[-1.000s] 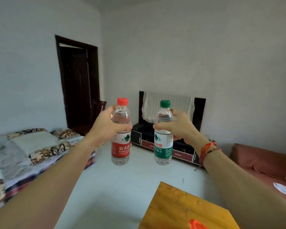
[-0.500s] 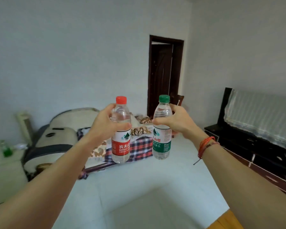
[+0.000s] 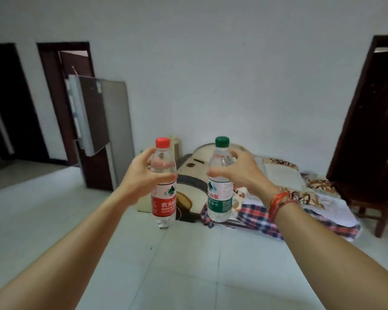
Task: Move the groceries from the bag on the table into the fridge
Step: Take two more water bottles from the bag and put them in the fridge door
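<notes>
Floor (image 3: 188, 276): pale tiles | fridge (image 3: 113, 121): upper door ajar, left | bed (image 3: 258, 214): ahead

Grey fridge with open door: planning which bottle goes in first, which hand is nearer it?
Left. The left hand is just right of the grey fridge; the right hand is farther right.

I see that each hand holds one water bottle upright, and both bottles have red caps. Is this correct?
Not quite. The head view shows the left hand holding a red-capped bottle, but the right hand holding a green-capped bottle. Both are upright.
</notes>
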A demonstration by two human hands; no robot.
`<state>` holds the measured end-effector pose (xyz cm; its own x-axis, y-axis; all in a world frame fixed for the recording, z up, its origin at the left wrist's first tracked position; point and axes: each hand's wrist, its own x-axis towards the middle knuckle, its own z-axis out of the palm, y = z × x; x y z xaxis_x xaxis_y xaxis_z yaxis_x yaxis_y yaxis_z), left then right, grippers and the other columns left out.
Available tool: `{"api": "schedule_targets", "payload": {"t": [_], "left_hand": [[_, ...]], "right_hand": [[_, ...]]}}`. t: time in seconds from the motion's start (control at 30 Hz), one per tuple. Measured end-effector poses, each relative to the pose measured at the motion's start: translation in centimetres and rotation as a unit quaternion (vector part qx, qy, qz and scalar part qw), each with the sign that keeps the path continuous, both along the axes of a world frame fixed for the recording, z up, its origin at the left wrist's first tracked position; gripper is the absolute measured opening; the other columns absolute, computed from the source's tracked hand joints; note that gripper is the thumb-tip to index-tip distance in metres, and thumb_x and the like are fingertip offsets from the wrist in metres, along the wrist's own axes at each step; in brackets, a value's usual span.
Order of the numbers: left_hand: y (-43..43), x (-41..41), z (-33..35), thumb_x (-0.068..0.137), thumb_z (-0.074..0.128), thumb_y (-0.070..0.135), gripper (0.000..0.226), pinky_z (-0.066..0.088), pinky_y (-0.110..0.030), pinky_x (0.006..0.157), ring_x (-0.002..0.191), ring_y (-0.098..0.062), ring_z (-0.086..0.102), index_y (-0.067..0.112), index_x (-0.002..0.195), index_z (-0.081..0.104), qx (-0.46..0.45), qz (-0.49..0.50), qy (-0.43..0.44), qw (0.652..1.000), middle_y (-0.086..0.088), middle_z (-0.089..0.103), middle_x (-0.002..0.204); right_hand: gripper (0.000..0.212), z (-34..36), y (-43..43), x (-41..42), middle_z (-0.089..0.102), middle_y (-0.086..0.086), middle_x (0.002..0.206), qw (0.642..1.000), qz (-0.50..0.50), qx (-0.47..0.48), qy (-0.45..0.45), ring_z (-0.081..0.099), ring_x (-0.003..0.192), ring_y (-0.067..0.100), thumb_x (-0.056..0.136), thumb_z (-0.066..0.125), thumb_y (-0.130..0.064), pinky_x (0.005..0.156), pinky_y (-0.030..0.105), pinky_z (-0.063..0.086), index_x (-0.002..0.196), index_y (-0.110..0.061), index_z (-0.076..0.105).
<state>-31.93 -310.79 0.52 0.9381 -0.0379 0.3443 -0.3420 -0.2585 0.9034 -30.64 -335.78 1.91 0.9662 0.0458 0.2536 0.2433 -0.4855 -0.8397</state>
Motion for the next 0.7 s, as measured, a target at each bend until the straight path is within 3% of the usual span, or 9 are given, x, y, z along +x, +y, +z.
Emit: {"api": "schedule_targets", "payload": {"t": [0.13,0.2,0.43,0.7], "left_hand": [[4.8,-2.5,-0.5,0.068,0.085,0.000,0.054,0.058,-0.041,0.076,0.082,-0.014,0.074,0.027,0.109,0.062,0.003,0.077,-0.001,0.997,0.008,0.076,0.090],[7.0,-3.7,-0.7,0.067,0.084,-0.002,0.053,0.058,-0.038,0.074,0.080,-0.014,0.074,0.029,0.105,0.063,-0.001,0.107,-0.004,0.994,0.007,0.076,0.088],[14.0,-7.3,-1.3,0.066,0.086,0.000,0.052,0.055,-0.029,0.067,0.077,-0.008,0.073,0.027,0.105,0.063,-0.004,0.179,-0.011,0.984,0.005,0.075,0.087],[21.1,-10.5,-1.3,0.067,0.086,0.004,0.057,0.054,-0.027,0.067,0.078,-0.004,0.072,0.037,0.105,0.060,0.008,0.225,-0.013,0.974,0.014,0.074,0.087]], "right_hand": [[0.049,-0.5,5.3,0.6,0.072,-0.008,0.098,0.998,0.065,0.003,0.004,0.069,0.095,0.018,0.058,0.089,-0.039,0.082,0.044,0.058,0.100,-0.033,0.065],[0.040,-0.6,7.8,0.7,0.073,-0.008,0.093,0.996,0.093,0.007,0.004,0.069,0.090,0.014,0.064,0.090,-0.030,0.075,0.040,0.059,0.097,-0.032,0.066],[0.041,-1.5,16.0,0.4,0.075,-0.004,0.095,0.988,0.153,0.003,0.011,0.071,0.092,0.017,0.066,0.090,-0.029,0.083,0.049,0.060,0.100,-0.029,0.068],[0.042,-1.4,23.9,-0.8,0.074,-0.002,0.096,0.981,0.196,0.001,0.018,0.070,0.094,0.023,0.067,0.090,-0.032,0.077,0.048,0.062,0.102,-0.029,0.067]]}}
